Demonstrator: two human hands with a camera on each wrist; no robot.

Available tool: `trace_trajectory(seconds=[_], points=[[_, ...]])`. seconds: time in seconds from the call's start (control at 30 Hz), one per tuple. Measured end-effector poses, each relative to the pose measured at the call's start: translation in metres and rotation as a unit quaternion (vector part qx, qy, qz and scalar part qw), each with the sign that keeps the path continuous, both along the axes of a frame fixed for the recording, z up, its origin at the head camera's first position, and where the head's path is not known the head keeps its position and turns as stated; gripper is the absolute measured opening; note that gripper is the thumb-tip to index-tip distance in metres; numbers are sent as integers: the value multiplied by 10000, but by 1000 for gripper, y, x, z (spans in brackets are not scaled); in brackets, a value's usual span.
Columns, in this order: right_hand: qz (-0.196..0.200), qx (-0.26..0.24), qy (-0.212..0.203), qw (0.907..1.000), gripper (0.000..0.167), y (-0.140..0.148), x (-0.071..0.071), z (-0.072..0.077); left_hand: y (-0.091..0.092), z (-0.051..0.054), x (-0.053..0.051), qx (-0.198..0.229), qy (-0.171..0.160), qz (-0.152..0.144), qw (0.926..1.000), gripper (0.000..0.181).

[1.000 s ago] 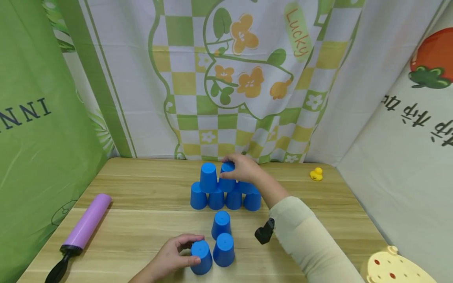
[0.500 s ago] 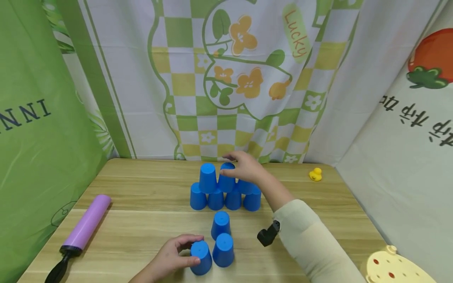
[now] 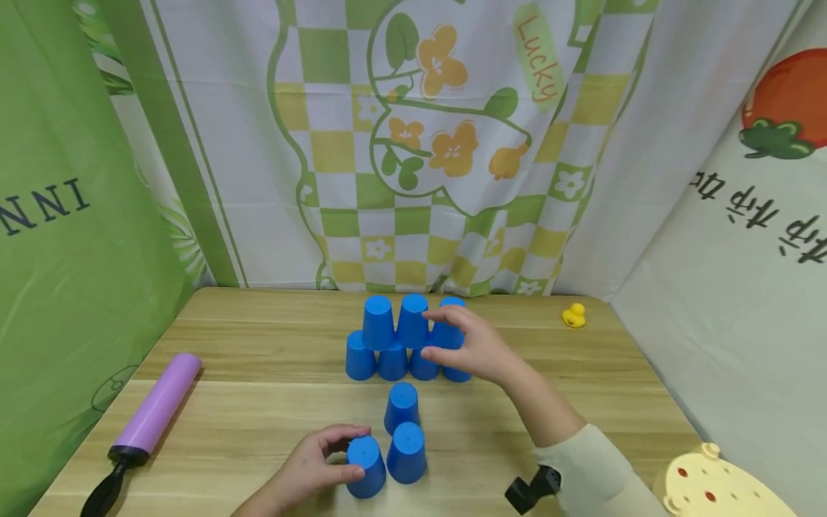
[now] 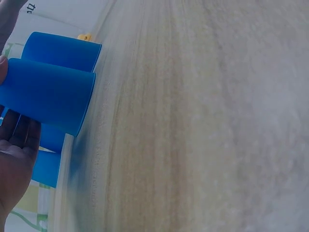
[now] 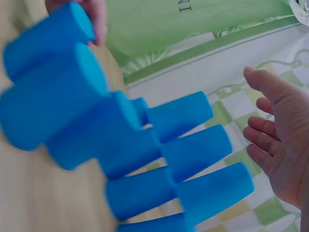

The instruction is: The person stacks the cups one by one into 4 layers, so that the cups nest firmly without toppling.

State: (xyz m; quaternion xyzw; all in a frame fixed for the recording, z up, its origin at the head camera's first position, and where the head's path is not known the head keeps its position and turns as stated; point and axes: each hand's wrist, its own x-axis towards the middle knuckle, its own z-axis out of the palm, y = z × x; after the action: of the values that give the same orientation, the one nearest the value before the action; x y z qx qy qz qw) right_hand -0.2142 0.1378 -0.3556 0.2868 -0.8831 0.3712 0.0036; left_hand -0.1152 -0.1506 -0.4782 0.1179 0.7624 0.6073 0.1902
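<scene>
Upside-down blue cups stand in two rows at the back: several below, and on them a left cup (image 3: 377, 323), a middle cup (image 3: 413, 321) and a right cup (image 3: 447, 334). My right hand (image 3: 478, 345) is in front of the right cup, fingers apart and holding nothing; in the right wrist view the hand (image 5: 285, 135) is clear of the cups. Nearer me, my left hand (image 3: 310, 467) grips a cup (image 3: 366, 467) between thumb and fingers. Beside that one are a front cup (image 3: 407, 452) and another cup (image 3: 402, 408) behind it.
A purple pump (image 3: 158, 406) with a black handle lies at the left of the wooden table (image 3: 258, 402). At the back right sits a yellow duck (image 3: 573, 315). A cream, spotted object (image 3: 717, 485) is at the lower right. Curtains surround the table's back and sides.
My right hand has left the middle upper cup and moved right and toward me, with its fingers off that cup. The left hand keeps its grip on the near cup.
</scene>
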Motion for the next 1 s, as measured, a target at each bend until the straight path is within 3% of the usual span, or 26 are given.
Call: trace_trajectory(seconds=[0.13,0.47,0.73,1.0], points=[[36,-387,-203,9990,52,6,23,-25,0,-2,0,-15,54,5,10000,56],[-36,-666,-1426,9875,54,-1,63,-85,0,-1,2,30,269,-38,9996,55],[11,-861,-2051,9749,55,-11,73,-104,0,-2,2,27,312,-60,9995,55],[32,-846,-1983,9765,55,-16,76,-112,-2,-3,4,-36,425,-44,9991,56]])
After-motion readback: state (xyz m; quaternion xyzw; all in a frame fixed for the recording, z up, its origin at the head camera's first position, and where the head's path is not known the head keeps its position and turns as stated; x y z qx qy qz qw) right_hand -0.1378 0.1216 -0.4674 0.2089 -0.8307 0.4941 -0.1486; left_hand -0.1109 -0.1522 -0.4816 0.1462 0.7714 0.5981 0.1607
